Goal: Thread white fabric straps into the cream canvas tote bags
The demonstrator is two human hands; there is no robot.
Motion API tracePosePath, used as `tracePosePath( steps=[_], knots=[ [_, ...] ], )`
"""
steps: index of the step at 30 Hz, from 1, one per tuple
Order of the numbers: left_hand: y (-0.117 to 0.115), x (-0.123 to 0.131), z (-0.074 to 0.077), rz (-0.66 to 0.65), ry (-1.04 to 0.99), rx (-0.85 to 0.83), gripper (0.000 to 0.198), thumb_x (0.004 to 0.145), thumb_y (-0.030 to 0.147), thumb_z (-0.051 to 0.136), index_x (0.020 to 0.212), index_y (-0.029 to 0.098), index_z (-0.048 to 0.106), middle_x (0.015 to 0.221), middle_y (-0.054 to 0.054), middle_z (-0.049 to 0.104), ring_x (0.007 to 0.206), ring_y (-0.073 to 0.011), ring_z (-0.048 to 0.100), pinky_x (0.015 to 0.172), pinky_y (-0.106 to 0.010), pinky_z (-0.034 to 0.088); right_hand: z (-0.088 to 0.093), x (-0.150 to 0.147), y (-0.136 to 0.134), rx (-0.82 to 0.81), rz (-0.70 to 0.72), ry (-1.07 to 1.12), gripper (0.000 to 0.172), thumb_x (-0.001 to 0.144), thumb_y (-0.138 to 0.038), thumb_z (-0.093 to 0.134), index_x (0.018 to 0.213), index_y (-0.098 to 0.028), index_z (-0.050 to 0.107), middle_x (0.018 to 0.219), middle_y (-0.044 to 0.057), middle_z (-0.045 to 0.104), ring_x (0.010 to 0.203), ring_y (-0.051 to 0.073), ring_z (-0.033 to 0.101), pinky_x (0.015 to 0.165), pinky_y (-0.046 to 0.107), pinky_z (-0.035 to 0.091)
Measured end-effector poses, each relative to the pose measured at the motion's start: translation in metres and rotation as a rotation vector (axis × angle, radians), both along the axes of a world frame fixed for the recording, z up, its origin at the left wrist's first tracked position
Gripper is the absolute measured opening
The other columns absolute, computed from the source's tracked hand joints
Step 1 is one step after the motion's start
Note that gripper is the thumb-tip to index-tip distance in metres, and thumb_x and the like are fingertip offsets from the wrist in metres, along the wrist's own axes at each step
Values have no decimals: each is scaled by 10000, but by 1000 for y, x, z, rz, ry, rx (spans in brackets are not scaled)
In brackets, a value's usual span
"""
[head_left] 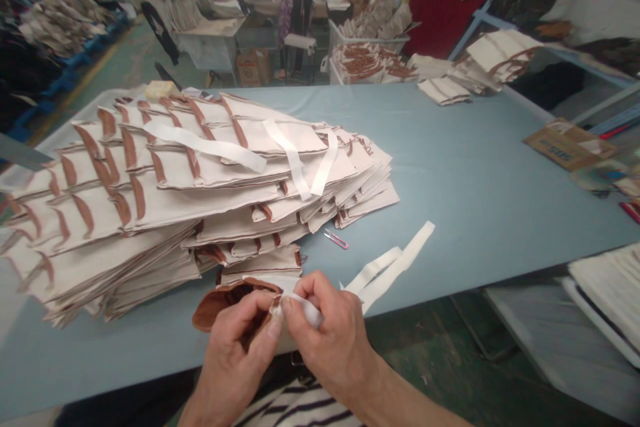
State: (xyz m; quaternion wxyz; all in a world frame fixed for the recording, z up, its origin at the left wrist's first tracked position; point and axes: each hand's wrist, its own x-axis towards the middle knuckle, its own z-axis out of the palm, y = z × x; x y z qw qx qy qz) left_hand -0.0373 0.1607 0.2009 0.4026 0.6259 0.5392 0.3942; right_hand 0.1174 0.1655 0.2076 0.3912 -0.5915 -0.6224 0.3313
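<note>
Close to my body, at the table's near edge, my left hand [245,337] pinches the edge of a cream fabric piece with brown trim [213,307]. My right hand [325,320] is closed around a white strip [309,310], its thumb and finger meeting my left fingertips at the trimmed edge. What exactly sits between the fingertips is mostly hidden. Beyond my hands lie pink thread snips [337,239] on the table. Loose white strips [390,270] rest to the right of my right hand.
Large overlapping stacks of cream fabric pieces with brown edges [165,207] cover the table's left side, with more white strips [205,147] on top. A smaller stack [445,90] sits at the far edge of the blue table [475,200]. A cardboard box [567,143] stands at right.
</note>
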Motion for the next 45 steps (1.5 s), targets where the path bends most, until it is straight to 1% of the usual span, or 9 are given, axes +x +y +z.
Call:
tracePosePath(
  steps=[6, 11, 15, 18, 26, 31, 36, 41, 45],
  knots=[
    [1, 4, 2, 11, 31, 44, 198, 930, 252, 627, 774, 183, 728, 704, 4, 725, 596, -135, 672, 581, -179, 532, -7, -5, -3, 32, -30, -3, 180, 915, -272, 563, 744, -218, 578, 524, -43, 562, 441, 113, 507, 476, 230, 332],
    [-4, 6, -11, 48, 89, 105, 194, 949, 252, 613, 792, 193, 712, 669, 29, 697, 557, -122, 620, 550, -183, 478, -11, -7, -3, 4, -45, 6, 186, 919, -293, 549, 749, -222, 578, 535, -39, 571, 459, 120, 516, 486, 237, 339],
    [-11, 9, -17, 123, 147, 35, 271, 986, 306, 548, 780, 203, 692, 631, 35, 662, 530, -130, 579, 532, -214, 439, -12, -7, -3, -26, -36, 23, 192, 919, -316, 545, 750, -227, 566, 526, -49, 543, 460, 123, 483, 497, 250, 323],
    [-12, 11, -16, 142, 154, 19, 292, 998, 326, 508, 785, 211, 671, 638, 37, 661, 552, -139, 597, 540, -217, 447, -13, -7, -3, -73, -19, 48, 195, 920, -324, 542, 749, -230, 552, 516, -62, 505, 449, 121, 448, 497, 258, 301],
    [-5, 17, -2, 128, 143, 155, 242, 959, 226, 493, 743, 236, 602, 627, 65, 656, 529, -126, 604, 520, -190, 471, -11, -4, -3, -111, 23, 126, 208, 918, -342, 544, 747, -233, 498, 545, -62, 495, 472, 119, 468, 526, 251, 319],
    [-6, 15, 2, 121, 167, 143, 240, 942, 210, 498, 732, 237, 611, 633, 57, 642, 562, -137, 596, 545, -208, 463, -7, -3, -4, -120, 53, 166, 205, 913, -340, 541, 747, -236, 481, 541, -60, 498, 465, 116, 470, 525, 244, 325],
    [-9, 11, -3, 136, 116, 93, 286, 963, 256, 473, 690, 234, 559, 630, 38, 570, 574, -152, 535, 545, -234, 436, -1, 4, 0, -231, 143, 170, 246, 902, -386, 588, 737, -238, 481, 518, -68, 491, 457, 115, 466, 512, 241, 303],
    [-2, 9, -1, 49, 124, 104, 250, 938, 223, 451, 696, 235, 512, 619, 55, 485, 557, -138, 479, 537, -231, 391, -1, 7, 3, -245, 153, 161, 240, 896, -380, 617, 745, -234, 501, 555, -55, 542, 515, 123, 519, 547, 243, 326],
    [6, 7, 2, 15, 80, -25, 229, 922, 226, 440, 697, 237, 478, 629, 55, 439, 558, -139, 435, 509, -237, 343, -2, 10, 6, -254, 146, 175, 267, 902, -407, 602, 733, -233, 488, 533, -70, 496, 487, 109, 456, 528, 242, 305]
  ],
)
